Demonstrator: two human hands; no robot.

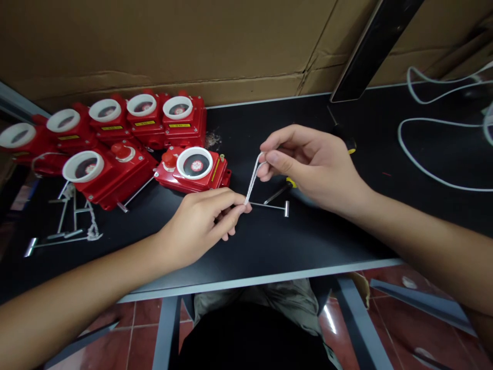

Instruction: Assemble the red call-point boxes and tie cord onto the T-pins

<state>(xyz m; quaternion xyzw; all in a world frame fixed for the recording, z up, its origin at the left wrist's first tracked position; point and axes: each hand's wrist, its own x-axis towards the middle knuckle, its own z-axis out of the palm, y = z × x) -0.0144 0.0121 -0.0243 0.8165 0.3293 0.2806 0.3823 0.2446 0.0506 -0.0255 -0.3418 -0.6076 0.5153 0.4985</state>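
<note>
A thin white cord [253, 177] is stretched between my two hands above the black table. My left hand [210, 216] is closed, pinching the cord's lower end between thumb and fingers. Higher up and to the right, my right hand [311, 159] pinches the upper end, where the cord bends over in a loop. A thin metal rod with a T-shaped end [286, 208] reaches right from behind my left fingertips; whether those fingers also hold it, I cannot tell. Just beyond my left hand lies a red alarm-like box [194, 167] with a white-ringed round window.
Several similar red boxes [179, 123] stand at the back left. T-ended rods with white cord [92, 228] lie at the left. A screwdriver [278, 192] lies under my right hand; a yellow-black handle [350, 145] shows behind it. White cable [400, 139] curls at the right.
</note>
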